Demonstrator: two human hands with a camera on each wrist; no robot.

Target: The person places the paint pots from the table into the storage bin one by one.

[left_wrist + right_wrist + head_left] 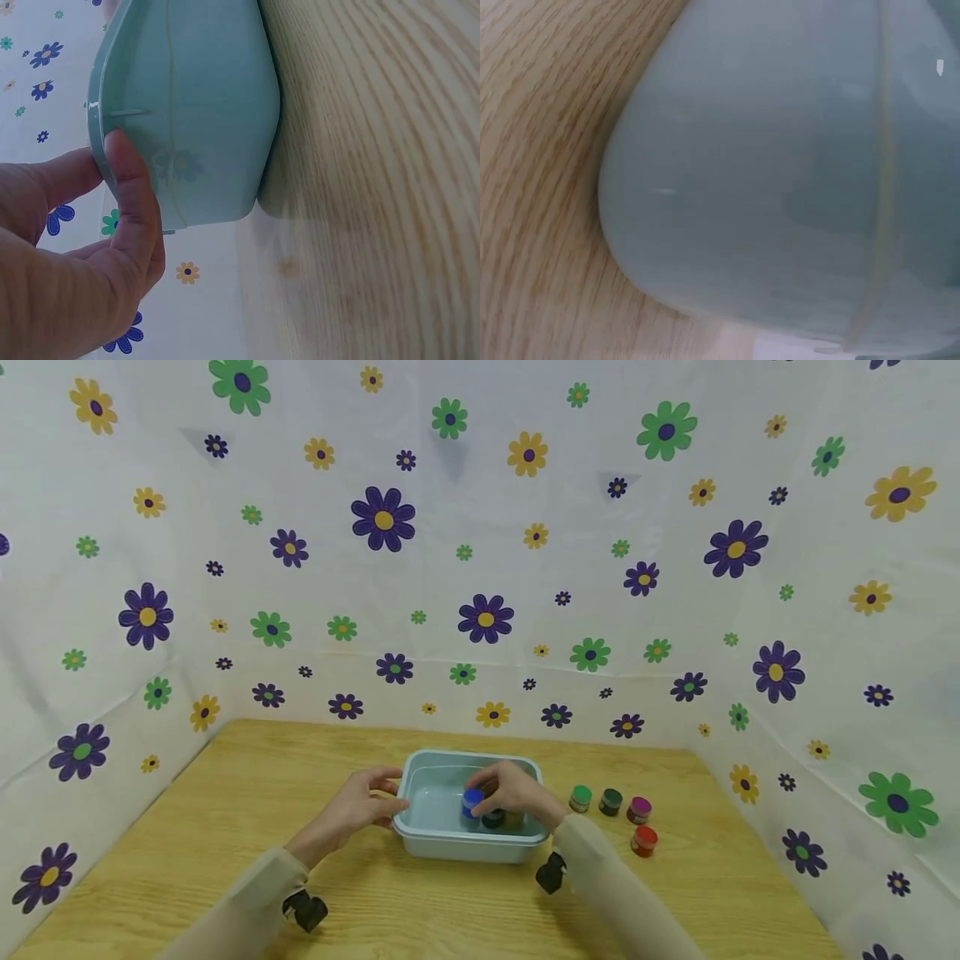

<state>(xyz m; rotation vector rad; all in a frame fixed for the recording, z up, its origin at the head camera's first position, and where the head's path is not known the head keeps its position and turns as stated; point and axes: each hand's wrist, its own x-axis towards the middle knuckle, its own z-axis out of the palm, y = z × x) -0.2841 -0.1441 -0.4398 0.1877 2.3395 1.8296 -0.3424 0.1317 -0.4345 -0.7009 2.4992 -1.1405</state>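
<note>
A pale blue plastic tub [468, 847] stands on the wooden table. My left hand [362, 802] grips its left rim, thumb on one side and fingers on the other, as the left wrist view shows with the hand [112, 240] at the rim. Inside the tub, my right hand [512, 789] pinches a small jar with a blue lid [472, 802]. Beside it in the tub sits a dark-lidded jar [492, 818], and a yellowish jar [514, 820] is partly hidden under the hand. The right wrist view holds only the tub's outer wall [742, 165]; that hand is out of it.
Right of the tub stand a green-lidded jar [581, 798], a dark green one [611, 802], a magenta one [639, 810] and a red one [644, 841]. A flower-printed white sheet [480, 568] surrounds the table [300, 760] at the back and sides.
</note>
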